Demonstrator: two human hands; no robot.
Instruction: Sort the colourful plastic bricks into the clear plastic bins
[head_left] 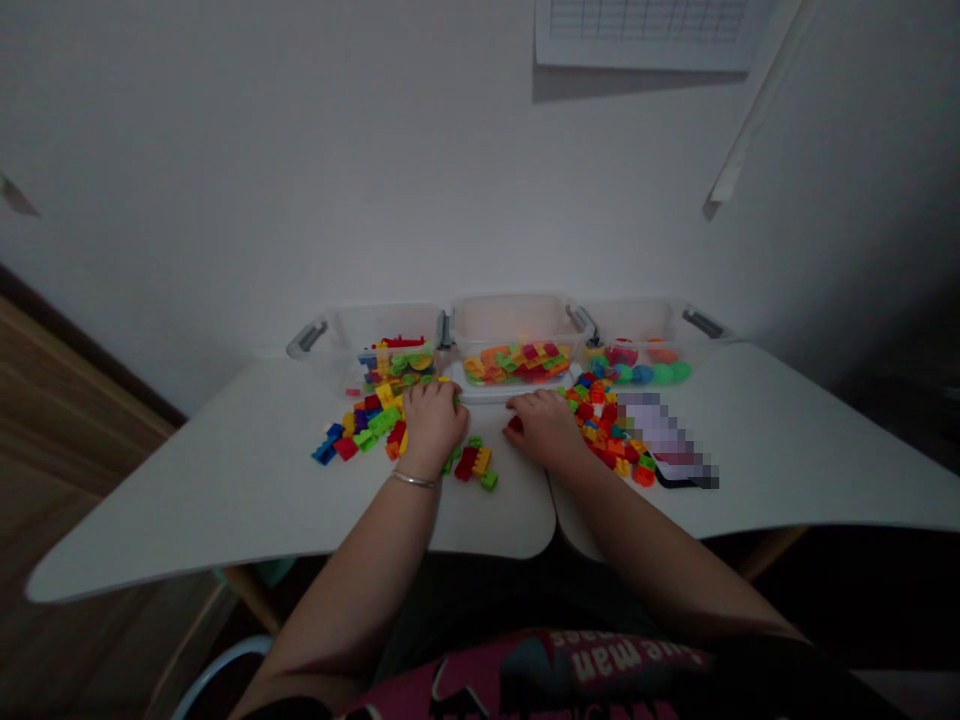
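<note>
Resting palm-down on the white table (225, 480), the left hand (433, 425) lies loosely curled over loose building bricks (364, 425), fingers bent; whether it grips one I cannot tell. Just right of it, the right hand (544, 428) is curled beside a red brick (514, 425) at its fingertips, touching it. Between the hands lies a small brick cluster (474, 463). More bricks heap to the right (611, 430). Beyond, three clear bins (517, 325) hold sorted pieces against a plain white wall (300, 180).
</note>
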